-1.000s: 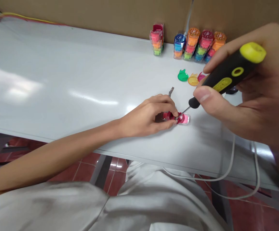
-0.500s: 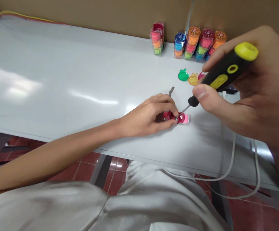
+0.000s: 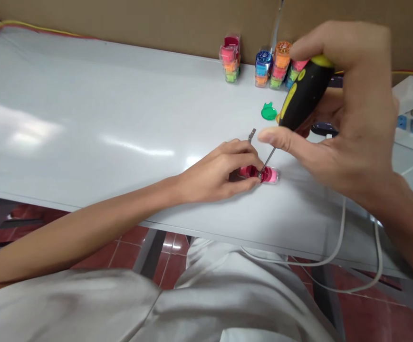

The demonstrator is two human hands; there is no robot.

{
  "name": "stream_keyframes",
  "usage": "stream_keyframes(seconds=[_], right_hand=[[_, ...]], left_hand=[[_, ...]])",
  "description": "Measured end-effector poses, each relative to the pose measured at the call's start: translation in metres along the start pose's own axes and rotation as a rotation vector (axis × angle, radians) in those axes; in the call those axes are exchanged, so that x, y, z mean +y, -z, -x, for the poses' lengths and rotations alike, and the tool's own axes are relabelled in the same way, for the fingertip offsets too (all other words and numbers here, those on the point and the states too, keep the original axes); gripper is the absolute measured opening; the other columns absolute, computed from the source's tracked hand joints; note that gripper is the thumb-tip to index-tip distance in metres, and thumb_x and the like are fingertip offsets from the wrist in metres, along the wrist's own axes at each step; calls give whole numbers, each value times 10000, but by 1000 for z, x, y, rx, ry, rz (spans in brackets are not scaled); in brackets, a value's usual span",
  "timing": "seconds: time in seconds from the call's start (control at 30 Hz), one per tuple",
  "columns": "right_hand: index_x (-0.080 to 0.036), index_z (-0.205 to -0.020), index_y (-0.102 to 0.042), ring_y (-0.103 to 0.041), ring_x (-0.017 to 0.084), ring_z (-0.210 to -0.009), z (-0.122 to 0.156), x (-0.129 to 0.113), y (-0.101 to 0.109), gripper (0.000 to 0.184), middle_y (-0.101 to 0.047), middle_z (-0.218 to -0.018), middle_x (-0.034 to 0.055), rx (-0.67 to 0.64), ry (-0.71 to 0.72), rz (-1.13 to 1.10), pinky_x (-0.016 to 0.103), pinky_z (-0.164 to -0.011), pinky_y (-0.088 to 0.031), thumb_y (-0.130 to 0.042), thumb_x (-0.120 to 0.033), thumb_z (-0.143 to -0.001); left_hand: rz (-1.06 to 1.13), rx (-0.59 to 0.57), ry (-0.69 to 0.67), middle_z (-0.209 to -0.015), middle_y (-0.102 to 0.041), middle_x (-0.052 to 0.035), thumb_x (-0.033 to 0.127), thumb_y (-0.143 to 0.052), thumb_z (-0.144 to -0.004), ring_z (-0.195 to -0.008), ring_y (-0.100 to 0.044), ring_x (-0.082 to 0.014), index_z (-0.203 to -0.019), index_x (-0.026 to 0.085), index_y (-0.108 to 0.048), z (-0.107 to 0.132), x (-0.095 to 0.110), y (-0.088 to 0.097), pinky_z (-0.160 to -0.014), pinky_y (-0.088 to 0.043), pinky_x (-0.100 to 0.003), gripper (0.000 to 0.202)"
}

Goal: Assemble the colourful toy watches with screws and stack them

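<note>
My left hand [image 3: 220, 171] rests on the white table, its thumb and fingers closed around a small pink-and-red plastic piece with a clear shell [image 3: 272, 175]. A screwdriver [image 3: 301, 97] with a black and yellow handle is gripped in my right hand [image 3: 359, 128]. Its shaft slants down to the piece, the tip meeting it beside my left fingertips, where a small metallic part shows. Just beyond my left fingers a thin metal strip [image 3: 252, 135] sticks up. Farther back lies a green translucent disc [image 3: 269, 112]; my right hand mostly covers an orange one.
Along the brown back panel stand several multicoloured plastic pieces, including a pink-topped one [image 3: 229, 59] and a blue-topped one [image 3: 263, 69]. A white cable [image 3: 342, 228] loops over the table's front edge at right. White equipment [image 3: 411, 95] stands at far right.
My right hand has rotated and shifted left, bringing the screwdriver more upright over the piece. It now covers more of the discs and rear pieces. My left hand keeps its hold.
</note>
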State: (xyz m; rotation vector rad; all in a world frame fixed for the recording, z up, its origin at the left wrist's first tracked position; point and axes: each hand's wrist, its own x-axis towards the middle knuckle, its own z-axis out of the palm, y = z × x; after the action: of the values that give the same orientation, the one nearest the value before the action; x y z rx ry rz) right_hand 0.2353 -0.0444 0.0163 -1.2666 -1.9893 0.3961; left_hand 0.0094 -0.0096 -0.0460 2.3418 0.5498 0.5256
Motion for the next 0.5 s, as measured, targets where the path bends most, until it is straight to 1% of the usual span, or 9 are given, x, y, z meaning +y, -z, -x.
stream_keyframes(seconds=[0.03,0.07,0.1,0.13,0.2,0.27,0.33,0.37,0.5], right_hand=[[-275,-1450,-518,-714,208,-1006,-1,-2,1,607,-697,-1173,29,-12,28,-43,331,-787,-586,-758,-426,-914],[-290,-1425,-546,-696,213,-1118,-2,-4,2,541,-647,-1336,26,-28,45,-101,324,-838,-598,-742,-352,-924],[-302,-1398,-568,-672,208,-1195,-3,-6,3,488,-584,-1439,8,-44,58,-171,313,-881,-605,-711,-269,-932],[-308,-1376,-581,-660,197,-1226,-3,-7,3,470,-542,-1488,-9,-55,60,-235,303,-907,-609,-678,-194,-931],[-296,-1351,-593,-687,187,-1154,-2,-8,4,480,-565,-1453,-5,-31,43,-273,294,-862,-618,-670,-138,-904],[-268,-1360,-588,-719,203,-1034,0,-5,4,527,-637,-1335,27,17,23,-172,318,-790,-611,-739,-182,-863],[-244,-1366,-587,-726,236,-1002,2,-2,2,574,-680,-1211,49,52,23,-50,347,-771,-597,-794,-247,-831],[-237,-1356,-591,-725,243,-1005,3,-1,1,571,-680,-1174,55,58,27,-37,354,-775,-597,-802,-260,-826],[-268,-1291,-591,-716,216,-1029,2,-5,2,507,-645,-1237,42,73,5,-191,334,-768,-610,-783,-197,-827]], left_hand=[[-10,0,-6,-1083,-698,-91,272,-663,-980,-1020,-633,-206,-1100,144,-743,0,0,0,-945,-500,-339,193],[-18,3,-13,-1090,-701,-91,280,-663,-982,-1022,-635,-205,-1100,147,-745,0,0,0,-942,-499,-336,196],[-23,7,-20,-1100,-702,-91,285,-665,-983,-1027,-636,-205,-1101,149,-747,0,0,0,-942,-499,-335,198],[-27,13,-25,-1110,-701,-93,284,-665,-984,-1032,-638,-206,-1103,148,-749,0,0,-1,-943,-499,-334,199],[-41,17,-34,-1115,-701,-94,277,-663,-985,-1033,-643,-208,-1105,144,-751,0,1,-1,-943,-499,-336,200],[-69,20,-44,-1122,-698,-105,277,-658,-987,-1033,-651,-214,-1104,135,-753,0,1,-1,-946,-499,-341,207],[-103,28,-63,-1122,-695,-119,292,-654,-993,-1021,-658,-220,-1101,123,-756,1,0,-1,-940,-500,-347,225],[-118,33,-73,-1123,-695,-123,301,-652,-995,-1013,-659,-222,-1103,121,-757,1,0,-2,-935,-502,-349,235],[-153,57,-94,-1116,-710,-113,307,-656,-996,-1005,-661,-221,-1111,134,-765,2,-2,-3,-928,-519,-350,234]])
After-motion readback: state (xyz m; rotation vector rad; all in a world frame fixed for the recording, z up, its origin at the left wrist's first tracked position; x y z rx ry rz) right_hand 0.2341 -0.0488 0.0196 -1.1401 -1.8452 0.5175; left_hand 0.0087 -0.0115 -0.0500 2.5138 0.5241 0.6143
